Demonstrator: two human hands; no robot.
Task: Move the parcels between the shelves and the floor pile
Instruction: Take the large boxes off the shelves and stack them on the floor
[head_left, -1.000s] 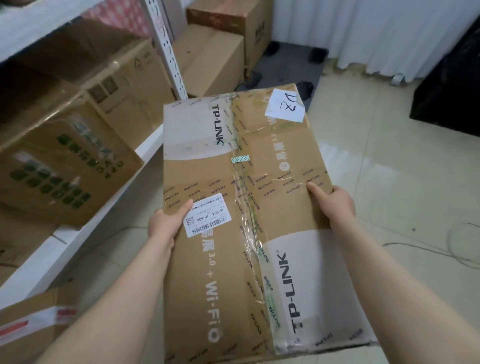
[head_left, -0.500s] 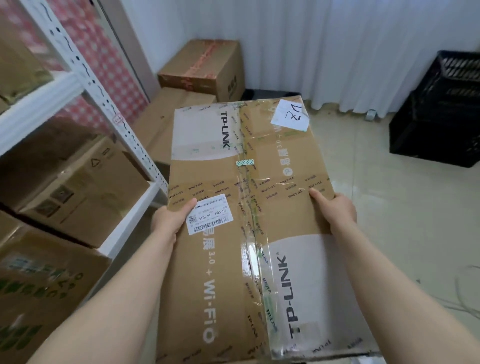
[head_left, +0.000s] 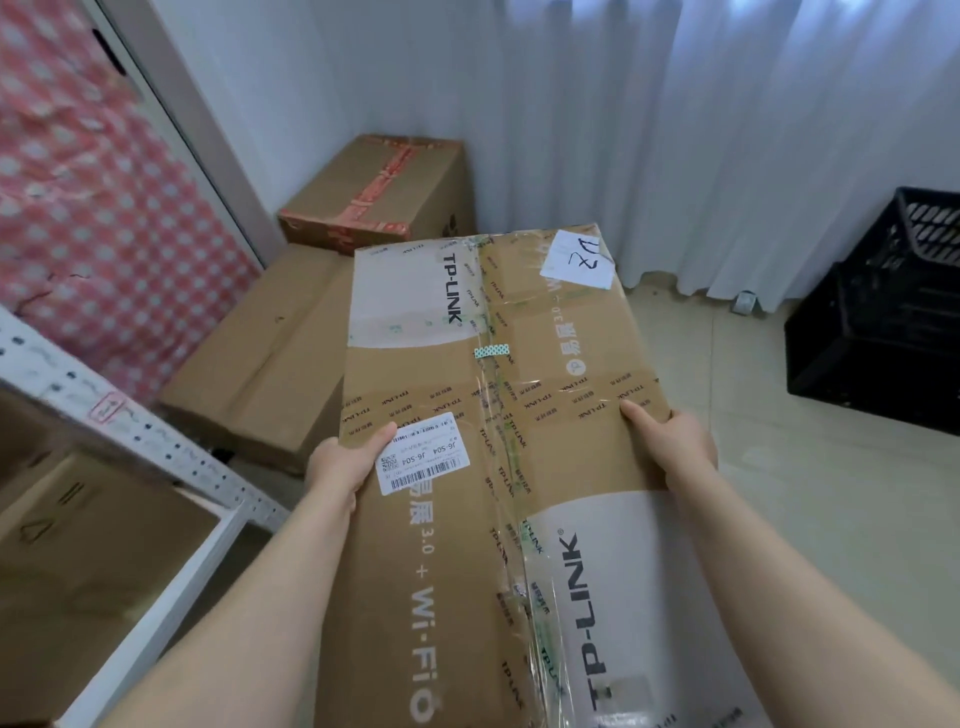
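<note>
A long brown TP-LINK carton (head_left: 519, 415), sealed with clear tape and bearing a barcode label and a handwritten white slip, is held in the air in front of me. My left hand (head_left: 340, 465) grips its left edge, thumb on top by the barcode label. My right hand (head_left: 670, 441) grips the right edge, thumb on top. Beyond the carton's far end lies the floor pile: a large plain brown box (head_left: 265, 364) with a smaller box sealed in red tape (head_left: 379, 192) behind it.
A white metal shelf (head_left: 156, 592) with a perforated upright (head_left: 130, 421) stands at the left, holding a brown box (head_left: 88, 561). A black plastic crate (head_left: 883, 322) sits at the right on the tiled floor (head_left: 805, 519). White curtains (head_left: 675, 130) hang behind.
My view has swung up and away from the shelf toward the corner. The carton stays in both hands and now points at the boxes on the floor.
</note>
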